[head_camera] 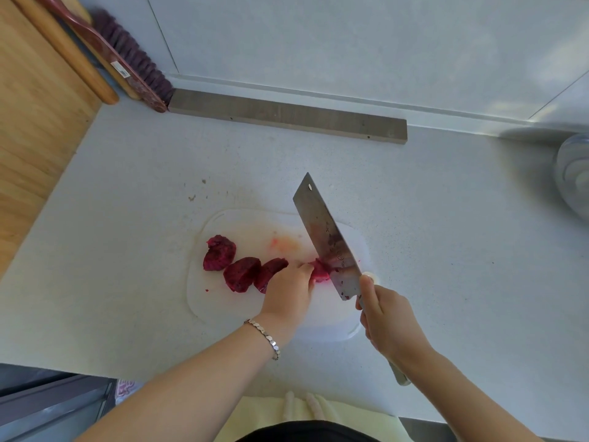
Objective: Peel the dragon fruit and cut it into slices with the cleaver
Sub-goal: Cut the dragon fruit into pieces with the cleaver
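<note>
One head-worn view, looking steeply down, close over the countertop (127, 218).

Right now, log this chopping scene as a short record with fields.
surface: white cutting board on a pale counter
left hand: left hand holds down the fruit end
right hand: right hand grips the cleaver by its handle
blade: tilted, its lower part against the fruit end, close to the left fingertips
cut pieces: three magenta cut pieces in a row, left of the left hand
background: wooden strip and brush by the wall
</note>
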`<state>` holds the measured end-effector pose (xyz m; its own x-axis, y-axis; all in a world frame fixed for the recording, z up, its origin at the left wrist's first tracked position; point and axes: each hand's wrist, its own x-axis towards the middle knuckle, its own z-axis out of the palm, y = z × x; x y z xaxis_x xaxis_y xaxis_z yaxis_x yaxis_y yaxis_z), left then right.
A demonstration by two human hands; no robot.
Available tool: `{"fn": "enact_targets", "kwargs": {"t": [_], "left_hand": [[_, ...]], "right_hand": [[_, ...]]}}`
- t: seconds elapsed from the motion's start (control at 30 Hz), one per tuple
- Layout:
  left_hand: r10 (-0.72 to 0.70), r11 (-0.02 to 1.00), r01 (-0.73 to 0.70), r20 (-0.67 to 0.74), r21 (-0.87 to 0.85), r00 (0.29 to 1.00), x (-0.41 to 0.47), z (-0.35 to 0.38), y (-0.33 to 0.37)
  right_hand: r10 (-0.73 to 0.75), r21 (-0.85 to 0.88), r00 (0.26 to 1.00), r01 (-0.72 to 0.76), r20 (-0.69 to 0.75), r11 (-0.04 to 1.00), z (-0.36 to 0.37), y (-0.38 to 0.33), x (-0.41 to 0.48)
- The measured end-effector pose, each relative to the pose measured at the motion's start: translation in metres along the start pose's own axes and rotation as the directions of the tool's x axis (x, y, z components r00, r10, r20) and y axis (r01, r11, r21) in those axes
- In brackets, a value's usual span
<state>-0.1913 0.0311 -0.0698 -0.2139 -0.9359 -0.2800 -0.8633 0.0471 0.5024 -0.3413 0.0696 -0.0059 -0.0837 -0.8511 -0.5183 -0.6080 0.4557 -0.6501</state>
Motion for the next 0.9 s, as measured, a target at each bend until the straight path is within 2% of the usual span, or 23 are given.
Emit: {"fn": "enact_targets", "kwargs": {"t": [0.2,0.33,0.63,0.77,0.9], "left_hand": [[0.020,1.000,-0.020,-0.031,-0.007,0.999,-0.001,0.002,0.002],[0.023,0.999,-0.024,-0.048,-0.021,0.999,-0.002,0.002,0.002],[0.021,0.998,-0.026,-0.077,-0.064,0.997,-0.002,0.001,0.004],[0.004,0.998,-0.009,-0.073,-0.069,0.997,-0.002,0.001,0.005],[-0.013,0.997,0.007,-0.066,-0.080,0.998,0.000,-0.001,0.005]], "right_hand": [[-0.040,-0.071,0.999,0.040,-0.001,0.997,-0.001,-0.006,-0.005],[-0.006,-0.057,1.000,0.005,-0.011,0.998,0.003,-0.003,-0.002],[-0.024,-0.225,1.000,0.024,0.005,0.974,0.015,0.008,0.006],[-0.019,-0.199,1.000,0.023,0.020,0.980,0.022,0.004,0.008],[0.070,-0.042,0.997,-0.069,0.017,0.997,0.028,0.007,0.013]]}}
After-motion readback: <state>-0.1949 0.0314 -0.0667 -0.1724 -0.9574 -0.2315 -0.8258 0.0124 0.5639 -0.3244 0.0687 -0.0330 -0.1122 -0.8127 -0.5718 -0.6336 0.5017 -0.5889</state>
